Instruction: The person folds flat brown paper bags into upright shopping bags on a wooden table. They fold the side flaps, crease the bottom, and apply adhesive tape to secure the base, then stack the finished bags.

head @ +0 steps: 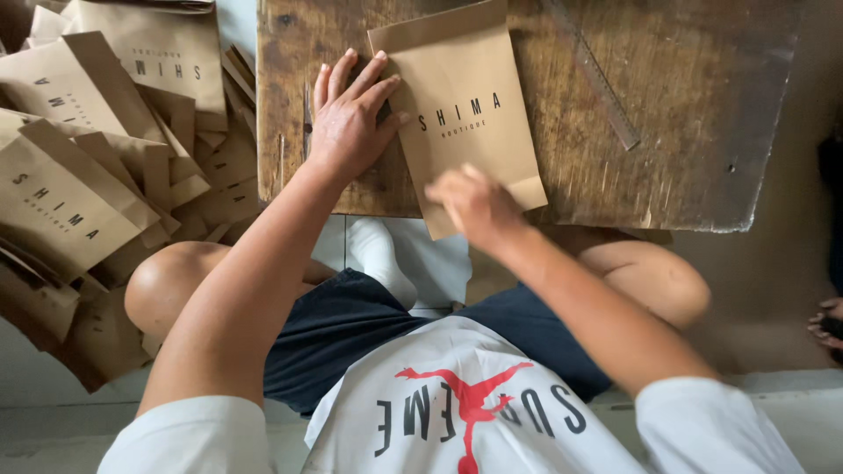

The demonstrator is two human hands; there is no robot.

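A flat brown paper bag (465,105) with dark print lies on a worn wooden board (685,105). Its near end hangs slightly over the board's front edge. My left hand (349,118) rests flat on the bag's left edge, fingers spread, pressing it down. My right hand (474,204) is blurred at the bag's near end, fingers curled on the folded bottom flap.
A loose heap of similar brown paper bags (97,158) covers the floor to the left. A long metal ruler (597,79) lies diagonally on the board. My bent knees are under the board. Another person's toes (830,320) show at the right edge.
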